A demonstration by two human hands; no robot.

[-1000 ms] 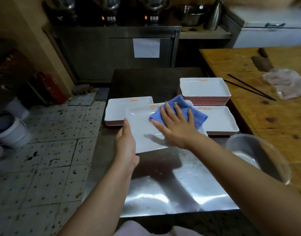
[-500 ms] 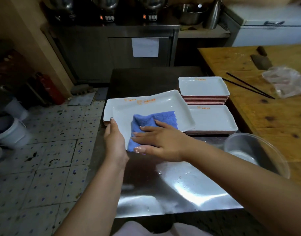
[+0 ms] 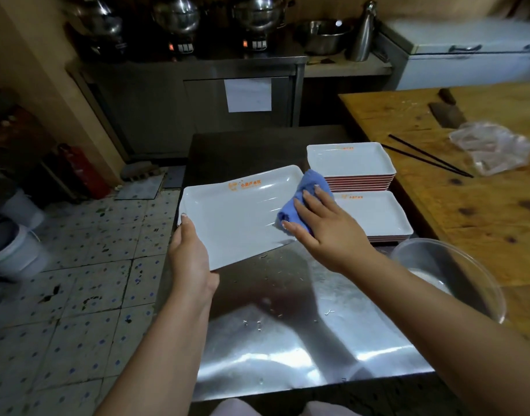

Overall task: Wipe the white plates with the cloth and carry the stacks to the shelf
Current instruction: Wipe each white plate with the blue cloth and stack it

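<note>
My left hand (image 3: 190,253) grips the near left edge of a white rectangular plate (image 3: 236,214) with orange lettering, held tilted above the steel table (image 3: 287,340). My right hand (image 3: 327,229) presses a blue cloth (image 3: 305,196) flat against the plate's right side, fingers straight. Two stacks of white plates stand behind: a tall far stack (image 3: 351,163) and a low near stack (image 3: 375,214), partly hidden by my right hand. The held plate covers whatever lies beneath it at the left.
A clear plastic bowl (image 3: 450,280) sits at the table's right edge. The wooden table (image 3: 468,205) on the right carries black chopsticks (image 3: 429,160), a plastic bag (image 3: 495,148) and a cleaver (image 3: 447,112). White buckets (image 3: 14,247) stand on the tiled floor at left.
My right hand slid the cloth from the plate's near left part across to its right side. The plate was lifted and tilted closer to me, now hiding the left stack.
</note>
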